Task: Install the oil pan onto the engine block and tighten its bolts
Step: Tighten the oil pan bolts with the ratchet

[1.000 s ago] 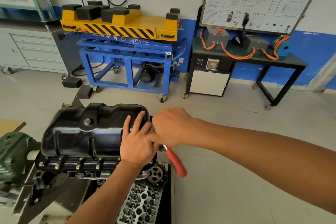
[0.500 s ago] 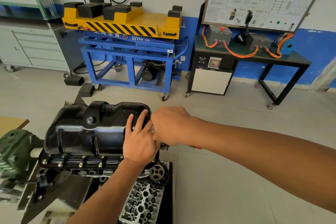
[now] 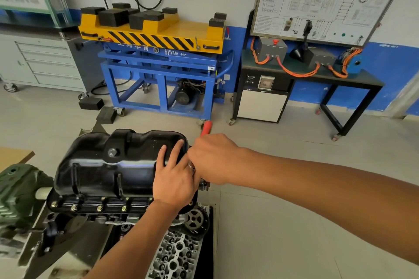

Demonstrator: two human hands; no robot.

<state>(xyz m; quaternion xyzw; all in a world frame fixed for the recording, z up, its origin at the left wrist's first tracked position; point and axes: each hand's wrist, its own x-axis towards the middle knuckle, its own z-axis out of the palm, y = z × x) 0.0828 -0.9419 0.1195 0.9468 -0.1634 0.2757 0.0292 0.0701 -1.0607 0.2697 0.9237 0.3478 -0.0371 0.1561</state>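
The black oil pan (image 3: 108, 165) sits upside-up on the engine block (image 3: 95, 207), with several brass-coloured bolts (image 3: 99, 208) along its near flange. My left hand (image 3: 174, 176) rests flat on the pan's right end, fingers straight. My right hand (image 3: 213, 158) grips a ratchet wrench at the pan's right edge. The wrench's red handle (image 3: 206, 128) sticks out above my fist, pointing away from me. Its socket end is hidden behind both hands.
A cylinder head (image 3: 176, 253) lies below the engine. A green stand part (image 3: 18, 190) is at the left. Across the floor stand a blue and yellow lift cart (image 3: 158, 63), a grey drawer cabinet (image 3: 45, 63) and a black table with a wiring board (image 3: 317, 2).
The red handle swung from pointing down-right toward me, round behind my fist, to pointing away from me. My left hand stayed on the pan.
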